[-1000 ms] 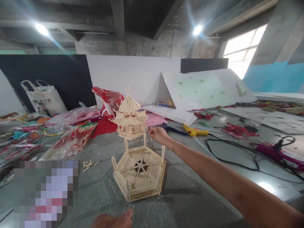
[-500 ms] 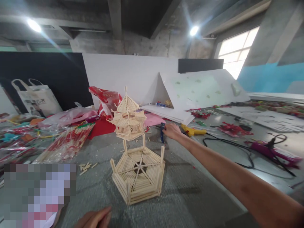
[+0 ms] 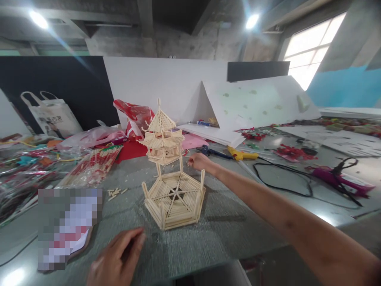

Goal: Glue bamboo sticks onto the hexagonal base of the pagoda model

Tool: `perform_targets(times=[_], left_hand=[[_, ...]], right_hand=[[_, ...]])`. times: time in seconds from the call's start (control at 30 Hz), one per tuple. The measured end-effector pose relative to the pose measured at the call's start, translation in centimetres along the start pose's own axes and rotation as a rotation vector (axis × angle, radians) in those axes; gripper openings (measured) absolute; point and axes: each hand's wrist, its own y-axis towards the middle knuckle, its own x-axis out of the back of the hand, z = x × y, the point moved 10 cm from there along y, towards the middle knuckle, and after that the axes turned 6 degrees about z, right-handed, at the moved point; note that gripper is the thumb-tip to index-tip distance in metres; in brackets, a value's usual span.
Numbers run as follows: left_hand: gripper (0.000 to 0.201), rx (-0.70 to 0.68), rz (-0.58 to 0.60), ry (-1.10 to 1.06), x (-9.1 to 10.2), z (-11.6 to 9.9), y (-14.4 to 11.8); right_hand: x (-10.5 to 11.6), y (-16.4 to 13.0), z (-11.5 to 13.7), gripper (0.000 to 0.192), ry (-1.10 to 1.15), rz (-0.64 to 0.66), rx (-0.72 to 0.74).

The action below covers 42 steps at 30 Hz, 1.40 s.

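Observation:
A hexagonal base built of thin wooden sticks lies on the table, with short posts rising from its corners. Directly behind it stands a small tiered stick pagoda with a pointed roof. My right hand reaches past the base, down at the table beside the pagoda. Its fingers are pressed together, and whatever they may hold is too small to make out. Dark-handled pliers lie just beyond that hand. Near the front, my left hand is loosely curved, thumb and fingers apart, holding nothing visible.
Several cut stick pieces lie left of the base, near a blurred-out flat item. A yellow glue gun rests at right, its cord running to a purple power strip. Bagged sticks and plastic wrappings fill the left.
My right hand has let go of the pliers, which now lie flat, and moved left toward the pagoda. My left hand has come further into view.

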Motion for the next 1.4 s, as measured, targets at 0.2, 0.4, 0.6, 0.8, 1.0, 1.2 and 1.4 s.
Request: perform_targets(times=[0.2, 0.4, 0.6, 0.8, 1.0, 1.2, 1.4], left_hand=[[0.032, -0.092, 0.105, 0.097, -1.5, -2.1, 1.5], [0.032, -0.105, 0.146, 0.120, -2.3, -3.1, 2.4], [0.031, -0.063, 0.176, 0.130, -2.7, -3.3, 2.4], [0.030, 0.029, 0.151, 0.213, -2.7, -3.2, 2.3], [0.032, 0.001, 0.145, 0.238, -3.0, -4.3, 1.9], [0.026, 0.019, 0.140, 0.288, -3.0, -4.3, 1.9], [0.025, 0.031, 0.127, 0.255, -2.1, -3.1, 2.1]], right_hand=[[1.0, -2.2, -1.4, 0.022, 0.182, -0.031, -0.040], [0.8, -8.0, -2.2, 0.024, 0.353, 0.010, -0.061], [-1.0, -11.5, -2.6, 0.023, 0.613, 0.046, -0.079], [-0.9, -12.5, -1.1, 0.029, 0.502, 0.022, -0.007], [-0.3, -13.3, 0.8, 0.028, 0.299, -0.037, 0.068], [0.0, -14.1, 1.6, 0.026, 0.228, -0.045, 0.050], [-0.4, -14.8, 2.0, 0.023, 0.294, -0.029, 0.007]])
